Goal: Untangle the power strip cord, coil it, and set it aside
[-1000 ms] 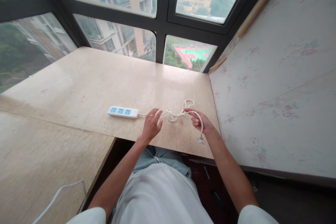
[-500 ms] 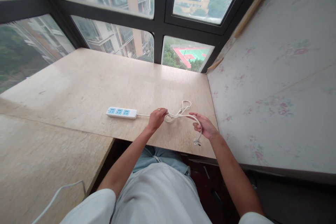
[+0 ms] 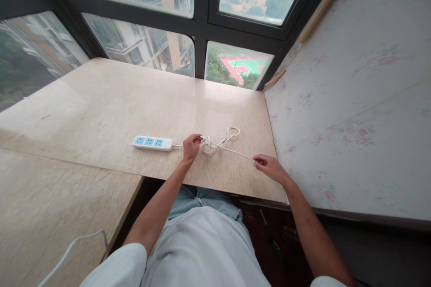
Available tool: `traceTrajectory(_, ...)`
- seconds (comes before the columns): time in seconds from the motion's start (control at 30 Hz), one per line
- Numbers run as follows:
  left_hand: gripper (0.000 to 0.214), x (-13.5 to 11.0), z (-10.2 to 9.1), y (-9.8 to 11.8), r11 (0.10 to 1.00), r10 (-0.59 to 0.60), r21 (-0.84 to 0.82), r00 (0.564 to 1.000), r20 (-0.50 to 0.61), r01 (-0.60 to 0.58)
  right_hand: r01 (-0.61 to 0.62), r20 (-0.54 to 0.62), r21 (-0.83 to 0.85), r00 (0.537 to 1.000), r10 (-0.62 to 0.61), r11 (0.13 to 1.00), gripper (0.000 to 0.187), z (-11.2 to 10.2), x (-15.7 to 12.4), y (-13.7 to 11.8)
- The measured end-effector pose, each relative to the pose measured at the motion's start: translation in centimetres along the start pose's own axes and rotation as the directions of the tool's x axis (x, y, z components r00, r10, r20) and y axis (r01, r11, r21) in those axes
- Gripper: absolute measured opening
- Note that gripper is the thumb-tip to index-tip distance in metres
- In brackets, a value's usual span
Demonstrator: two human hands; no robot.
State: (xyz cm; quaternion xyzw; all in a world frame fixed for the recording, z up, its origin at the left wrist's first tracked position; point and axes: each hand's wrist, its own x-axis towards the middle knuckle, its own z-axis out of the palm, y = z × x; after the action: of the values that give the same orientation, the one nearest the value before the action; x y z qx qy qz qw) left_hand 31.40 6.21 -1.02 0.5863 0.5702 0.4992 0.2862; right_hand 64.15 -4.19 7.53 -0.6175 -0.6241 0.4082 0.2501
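A white power strip point(image 3: 152, 143) with light-blue socket faces lies on the stone-look ledge, its cord running right toward my left hand point(image 3: 192, 147). That hand pinches the white power cord point(image 3: 235, 151) at the left end of its loops. Loose, tangled loops of the cord rest on the ledge just right of my left fingers. My right hand point(image 3: 269, 166), farther right and nearer the ledge's front edge, is closed on the cord's other stretch. Between both hands the cord runs nearly straight. The plug is hidden by my right hand.
Dark-framed windows point(image 3: 200, 54) rise behind the ledge point(image 3: 111, 98). A wall with floral paper point(image 3: 336, 112) bounds the right side. Another white cable point(image 3: 72, 246) lies on the lower-left surface. Small items lie on the dark floor point(image 3: 256, 233) below.
My right hand has moved right and slightly toward me, drawing the curved cord straight. The plug, visible before, is now out of sight. My left hand still pinches the cord.
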Motion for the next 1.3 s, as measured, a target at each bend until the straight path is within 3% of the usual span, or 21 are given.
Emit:
traceTrajectory(0.13,0.022,-0.1,-0.4,0.6,0.998,-0.026,-0.055,0.999,-0.024,0.025,0.107,-0.156,-0.147,0.979,-0.130,0.983,0.020,0.9,0.7,0.0)
traceTrajectory(0.27,0.018,0.1,-1.2,1.8,0.991,0.117,0.051,0.991,0.061,-0.121,0.147,-0.118,-0.168,0.979,-0.168,0.975,0.019,2.9,1.9,0.4)
traceTrajectory(0.33,0.018,0.1,-1.8,2.5,0.969,0.198,0.124,0.973,0.122,-0.213,0.150,-0.104,-0.176,0.980,-0.170,0.973,0.019,3.8,2.7,0.8)
traceTrajectory(0.53,0.022,-0.6,-3.1,4.2,0.857,0.367,0.256,0.878,0.307,-0.448,0.177,-0.206,-0.303,0.947,-0.246,0.936,0.024,5.5,4.6,1.3)
traceTrajectory(0.67,0.020,-1.0,-3.4,4.7,0.791,0.405,0.283,0.811,0.423,-0.542,0.256,-0.249,-0.377,0.898,-0.363,0.890,0.031,7.2,4.8,-1.1)
traceTrajectory(0.73,0.018,-1.0,-3.5,4.7,0.770,0.420,0.278,0.785,0.456,-0.574,0.273,-0.275,-0.360,0.883,-0.381,0.892,0.025,8.7,4.4,-3.1)
traceTrajectory(0.8,0.016,-0.9,-3.5,4.8,0.755,0.440,0.273,0.769,0.463,-0.597,0.264,-0.263,-0.302,0.900,-0.346,0.916,0.019,10.6,3.9,-5.3)
traceTrajectory(0.9,0.013,-0.6,-3.6,4.8,0.729,0.472,0.280,0.756,0.454,-0.624,0.188,-0.241,-0.238,0.939,-0.245,0.953,0.027,13.4,3.6,-7.9)
traceTrajectory(1.0,0.011,-0.5,-3.9,4.6,0.713,0.492,0.304,0.760,0.424,-0.631,0.103,-0.305,-0.226,0.937,-0.171,0.969,0.025,15.3,3.9,-9.2)
traceTrajectory(1.1,0.007,-0.6,-4.4,4.0,0.735,0.507,0.306,0.790,0.344,-0.605,0.106,-0.401,-0.215,0.897,-0.187,0.971,0.021,16.1,4.1,-9.3)
traceTrajectory(1.2,0.007,-1.1,-4.5,2.9,0.807,0.492,0.266,0.849,0.191,-0.528,0.124,-0.480,-0.222,0.849,-0.219,0.967,0.016,16.2,4.0,-8.8)
traceTrajectory(1.3,0.009,-1.9,-4.1,1.6,0.913,0.370,0.194,0.928,-0.028,-0.359,0.130,-0.531,-0.223,0.815,-0.232,0.966,0.014,16.1,3.8,-8.1)
